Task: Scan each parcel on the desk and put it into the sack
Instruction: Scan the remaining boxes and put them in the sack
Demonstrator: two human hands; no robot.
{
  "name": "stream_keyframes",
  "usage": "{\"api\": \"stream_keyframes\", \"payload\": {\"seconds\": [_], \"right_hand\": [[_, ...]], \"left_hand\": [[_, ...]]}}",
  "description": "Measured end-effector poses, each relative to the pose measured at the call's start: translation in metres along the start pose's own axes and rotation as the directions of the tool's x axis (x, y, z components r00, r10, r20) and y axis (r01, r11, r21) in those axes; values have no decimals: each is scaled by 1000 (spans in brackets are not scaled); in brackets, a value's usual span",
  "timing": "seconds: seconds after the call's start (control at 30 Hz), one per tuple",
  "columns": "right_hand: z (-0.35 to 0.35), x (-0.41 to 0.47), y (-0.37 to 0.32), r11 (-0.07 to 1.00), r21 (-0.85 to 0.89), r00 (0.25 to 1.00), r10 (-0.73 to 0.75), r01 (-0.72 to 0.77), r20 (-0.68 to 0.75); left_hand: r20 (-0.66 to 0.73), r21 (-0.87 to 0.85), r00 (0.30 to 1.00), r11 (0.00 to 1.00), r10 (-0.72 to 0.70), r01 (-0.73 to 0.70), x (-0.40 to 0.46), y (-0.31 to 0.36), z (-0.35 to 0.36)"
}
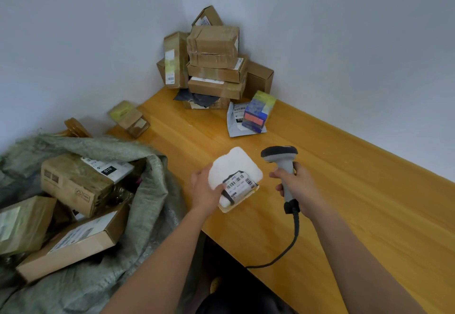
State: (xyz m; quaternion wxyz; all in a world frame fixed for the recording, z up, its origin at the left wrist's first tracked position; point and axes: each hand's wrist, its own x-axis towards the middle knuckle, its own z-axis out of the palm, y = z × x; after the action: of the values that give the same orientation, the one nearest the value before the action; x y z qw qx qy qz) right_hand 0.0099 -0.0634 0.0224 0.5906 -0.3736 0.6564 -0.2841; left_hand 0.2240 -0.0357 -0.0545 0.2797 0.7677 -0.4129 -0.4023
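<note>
- The left hand (209, 190) grips a white padded parcel (234, 173) by its left edge, fingers curled round it, and holds it label-up just above the near edge of the bench (344, 190).
- The right hand (294, 185) is wrapped round the grip of a grey corded scanner (283, 163), whose dark head sits just right of the parcel and points toward it; this looks like the scan step itself, though no beam or light shows on the label.
- Done so far: the green woven sack (138, 215) at near left, beside the bench, already holds at least four cardboard boxes (73, 185).
- Left to do: a stack of brown boxes (214, 62) fills the far corner of the bench, with a dark poly bag (194, 98) at its foot, a grey mailer (236, 121) and a blue and yellow box (258, 112) leaning on it just to the right, and a small taped box (130, 118) at the far left end. By that count roughly a third is done.
- Writing: the held parcel's label (240, 184) carries barcodes and a row of digits too blurred to read. "010" in white on black reads on a label in the sack (108, 169) and again on the grey mailer. No brand names are legible.
</note>
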Motion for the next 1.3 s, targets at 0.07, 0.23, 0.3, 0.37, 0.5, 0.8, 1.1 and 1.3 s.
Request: {"api": "stream_keyframes", "payload": {"seconds": [0.07, 0.23, 0.3, 0.37, 0.5, 0.8, 1.1, 1.3], "right_hand": [[-5, -2, -12, 997, -76, 999, 28, -26, 28], [-11, -18, -50, 974, -195, 979, 145, -116, 146], [-14, -28, -61, 971, -221, 971, 140, -95, 194], [-15, -37, -69, 963, -261, 965, 132, -70, 229], [-15, -53, -78, 952, -304, 961, 107, -26, 253], [-14, -91, -88, 924, -380, 978, 38, 45, 206], [-19, -112, -98, 938, -331, 976, -28, 100, 215], [-24, -121, -100, 945, -305, 977, -60, 123, 206]], "left_hand": [[92, 102, 995, 994, 30, -39, 1, 4, 1], [135, 265, 991, 963, 9, -45, -5, -7, 11], [59, 183, 998, 983, -10, -1, -6, -15, 15], [5, 102, 1000, 995, -7, 7, -7, -20, 18], [2, -19, 1000, 1000, 14, -14, -8, -28, 24], [-29, -114, 999, 993, 18, -21, -8, -16, 38], [-32, -76, 999, 997, -10, 8, -10, -12, 37], [-60, -94, 987, 986, -146, 140, -17, -11, 40]]}}
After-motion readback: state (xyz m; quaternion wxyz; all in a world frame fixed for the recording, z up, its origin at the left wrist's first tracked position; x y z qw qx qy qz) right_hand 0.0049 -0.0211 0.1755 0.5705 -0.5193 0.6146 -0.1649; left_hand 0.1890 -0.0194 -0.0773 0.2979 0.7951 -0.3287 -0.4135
